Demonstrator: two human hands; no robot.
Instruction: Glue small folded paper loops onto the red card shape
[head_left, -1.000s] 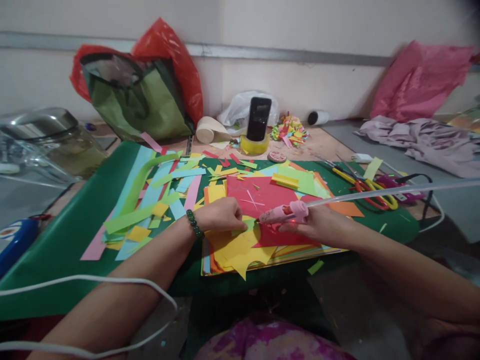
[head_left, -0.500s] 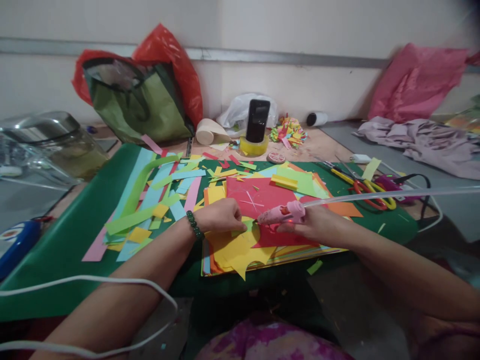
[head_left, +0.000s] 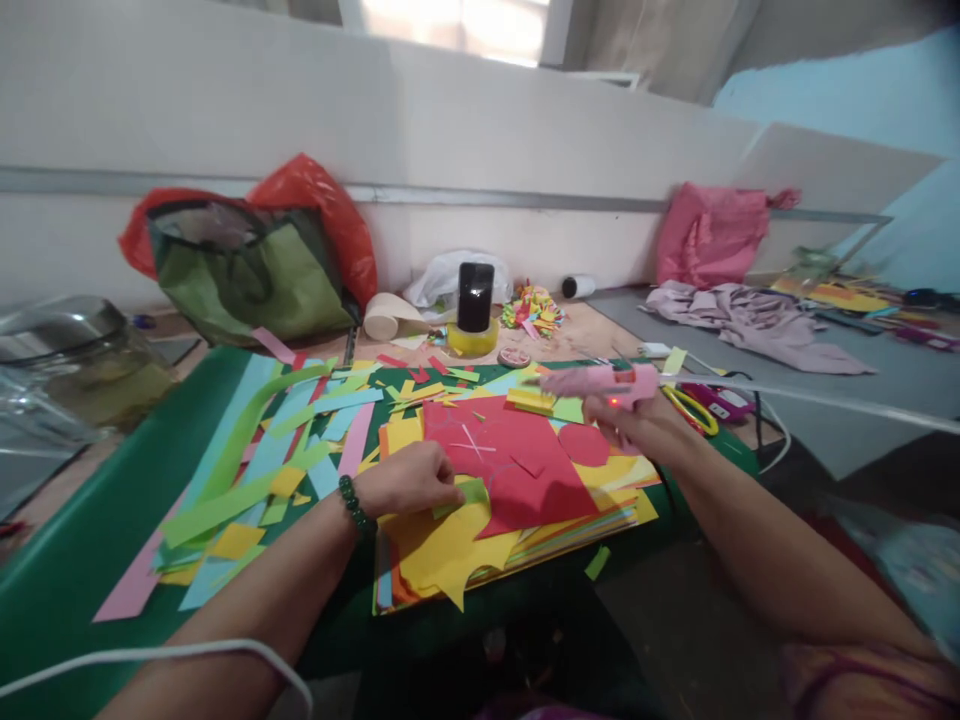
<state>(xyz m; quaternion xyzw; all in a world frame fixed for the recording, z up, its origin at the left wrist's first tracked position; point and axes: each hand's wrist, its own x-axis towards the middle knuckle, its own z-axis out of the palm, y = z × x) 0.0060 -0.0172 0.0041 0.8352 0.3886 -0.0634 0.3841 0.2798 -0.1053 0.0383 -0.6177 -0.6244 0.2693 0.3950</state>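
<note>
My right hand (head_left: 630,420) is wrapped round a pink hot glue gun (head_left: 600,382), held above the paper with its nozzle pointing left and a red light glowing. A clear glue stick (head_left: 810,392) runs out of its back. My left hand (head_left: 416,478), fingers curled in and a green bead bracelet on the wrist, pinches a small green piece of paper (head_left: 472,492) over a yellow sheet with a jagged edge (head_left: 442,550). Beside it lies a red sheet (head_left: 517,490) with two thin pale strips crossed on it. Under these is a stack of coloured paper (head_left: 577,540).
Paper strips (head_left: 277,450) cover the left of the green mat (head_left: 97,520). Behind stand a green bag (head_left: 262,270), a glass jar (head_left: 82,380) and a phone (head_left: 475,300) on yellow tape (head_left: 472,340). Scissors (head_left: 690,410) lie right. A white cable (head_left: 172,652) crosses my left forearm.
My right hand has lifted the glue gun up and away from the green piece of paper. My left hand stays at that piece. The camera view has tilted upward and turned right.
</note>
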